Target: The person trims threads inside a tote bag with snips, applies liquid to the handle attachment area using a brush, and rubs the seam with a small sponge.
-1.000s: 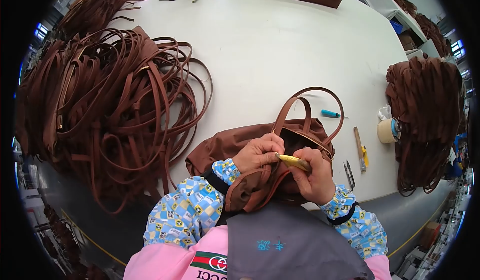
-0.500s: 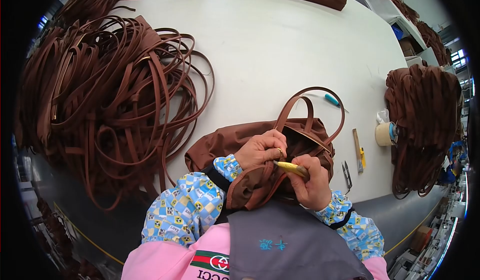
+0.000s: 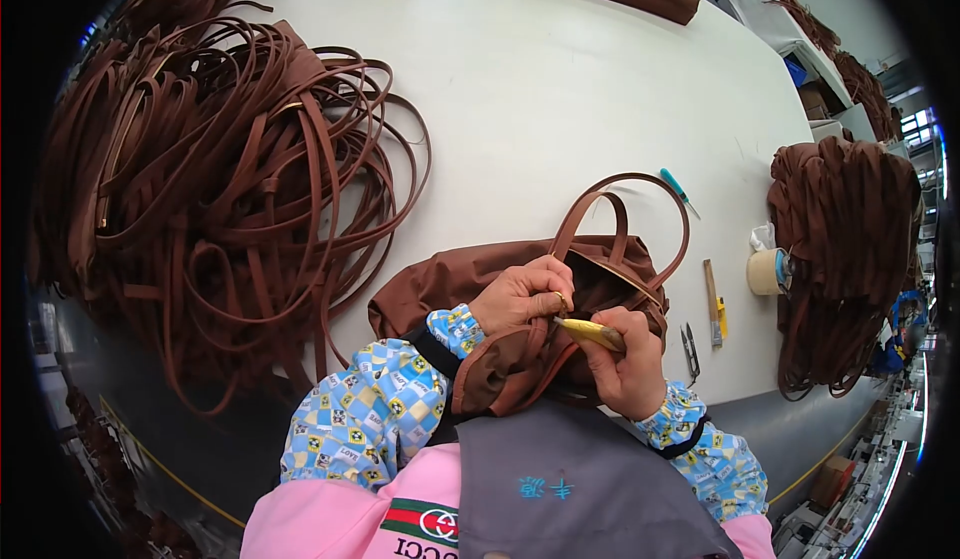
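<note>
A brown handbag [image 3: 455, 274] lies on the table in front of me, with its looped handles [image 3: 572, 221] standing up and a gold zip edge at the opening. My left hand [image 3: 522, 297] is closed in a pinch on the bag's edge, where a small gold-coloured bit shows at the fingertips. In my right hand [image 3: 630, 359] is a slim yellow-handled tool [image 3: 592, 332], gripped with its front end pointing at the left fingertips. Its working tip is too small to make out and meets the bag's edge close to the pinch.
On the left is a large heap of brown straps and bags [image 3: 200, 209]. To the right lie a teal-handled tool [image 3: 678, 191], thread snips [image 3: 690, 353], a yellow cutter [image 3: 720, 319] and a thread cone [image 3: 765, 271]. More brown bags [image 3: 840, 229] hang over the right edge.
The yellow tool and my right hand have shifted slightly right and turned a little. The teal-handled tool lies slightly higher and at another angle. My left hand keeps its pinch.
</note>
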A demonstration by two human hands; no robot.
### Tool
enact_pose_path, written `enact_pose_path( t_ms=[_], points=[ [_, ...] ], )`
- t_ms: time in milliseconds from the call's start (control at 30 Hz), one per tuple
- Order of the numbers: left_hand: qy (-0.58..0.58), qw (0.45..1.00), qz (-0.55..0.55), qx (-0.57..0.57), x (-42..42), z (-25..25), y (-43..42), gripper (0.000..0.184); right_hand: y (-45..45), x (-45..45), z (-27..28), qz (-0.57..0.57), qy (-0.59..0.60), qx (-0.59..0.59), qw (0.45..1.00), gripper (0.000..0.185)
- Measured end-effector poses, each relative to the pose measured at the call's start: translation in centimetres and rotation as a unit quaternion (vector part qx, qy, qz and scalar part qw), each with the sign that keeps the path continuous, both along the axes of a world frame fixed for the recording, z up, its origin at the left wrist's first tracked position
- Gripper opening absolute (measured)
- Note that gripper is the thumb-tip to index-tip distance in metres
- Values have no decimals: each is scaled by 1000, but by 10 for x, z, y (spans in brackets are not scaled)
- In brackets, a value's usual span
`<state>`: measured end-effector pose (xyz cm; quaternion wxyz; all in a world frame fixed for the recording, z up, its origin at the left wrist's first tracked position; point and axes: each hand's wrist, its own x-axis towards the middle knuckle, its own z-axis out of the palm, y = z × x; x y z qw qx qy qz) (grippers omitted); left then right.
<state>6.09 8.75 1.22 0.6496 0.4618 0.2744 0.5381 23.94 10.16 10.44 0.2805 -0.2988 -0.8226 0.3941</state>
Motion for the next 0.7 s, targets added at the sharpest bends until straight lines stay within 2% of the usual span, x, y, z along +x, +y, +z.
enact_pose_path(
  t_ms=[133,200,267,467,600,667,700],
  points=[
    [-15,1000,-1,-1,0,0,-1,15,4,-9,19,-25,65,7,998,24],
    [-16,1000,-3,-9,0,-1,0,14,11,-22,17,-9,75,106,991,23],
    [-15,1000,10,1,0,-5,0,13,5,-17,-4,1,25,23,999,23],
    [-18,1000,-4,-7,-1,-4,1,15,3,-5,0,-10,-4,24,1000,23],
    [-25,1000,0,-12,0,-4,0,15,7,-16,14,-45,39,-5,998,24],
    [-34,999,4,-29,0,0,0,15,13,-25,8,-38,67,89,993,24],
    [-34,999,5,-29,-1,-2,1,15,9,-24,-3,-31,51,50,997,23]
  ],
)
